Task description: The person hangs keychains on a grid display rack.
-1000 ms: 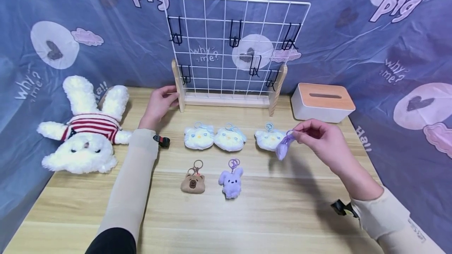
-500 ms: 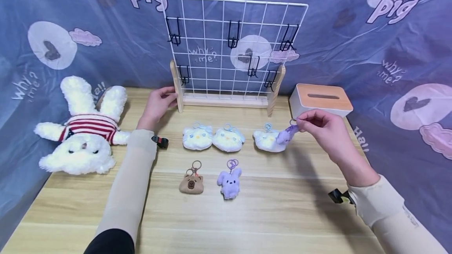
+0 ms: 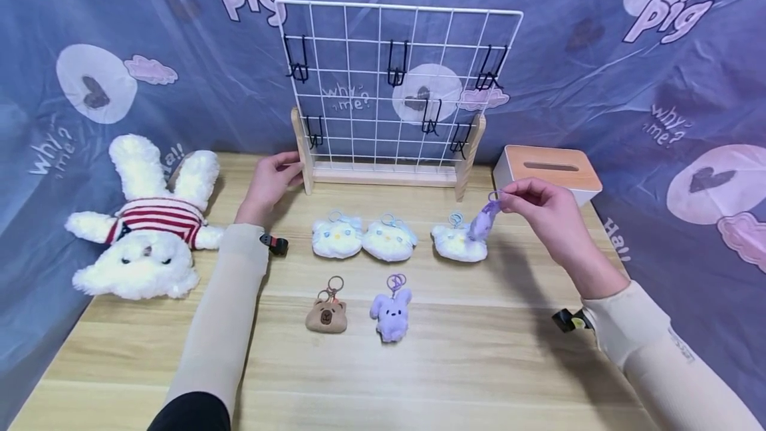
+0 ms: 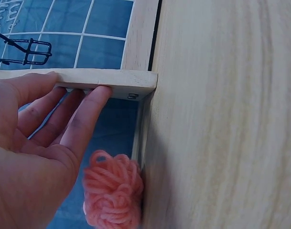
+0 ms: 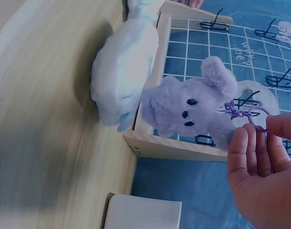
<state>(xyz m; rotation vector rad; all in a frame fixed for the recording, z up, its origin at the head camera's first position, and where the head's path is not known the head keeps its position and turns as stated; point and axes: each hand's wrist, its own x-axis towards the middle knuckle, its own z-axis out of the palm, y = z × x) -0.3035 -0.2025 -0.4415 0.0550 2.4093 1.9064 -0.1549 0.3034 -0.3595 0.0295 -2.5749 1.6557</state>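
Note:
My right hand [image 3: 550, 218] pinches the metal ring [image 5: 258, 117] of a purple plush keychain [image 5: 183, 107] between thumb and fingertips. The long-eared plush hangs in the air, overlapping a white kitten-face plush keychain [image 3: 457, 245] in the head view. At the back, my left hand [image 3: 268, 181] holds the left wooden post [image 4: 107, 78] of a white wire grid rack [image 3: 383, 95], thumb at one side and fingertips at the other. Several black hooks [image 3: 397, 72] hang on the grid, with nothing on them.
Two more white kitten-face keychains [image 3: 337, 238] lie before the rack. Nearer are a brown capybara keychain [image 3: 326, 318] and another purple one [image 3: 391, 321]. A white plush toy [image 3: 157, 218] lies left, a tissue box [image 3: 550, 165] right. Coral yarn [image 4: 114, 191] sits behind the post.
My right hand has moved a little toward the rack, carrying the purple plush keychain, which has swung and turned. My left hand stays at the post.

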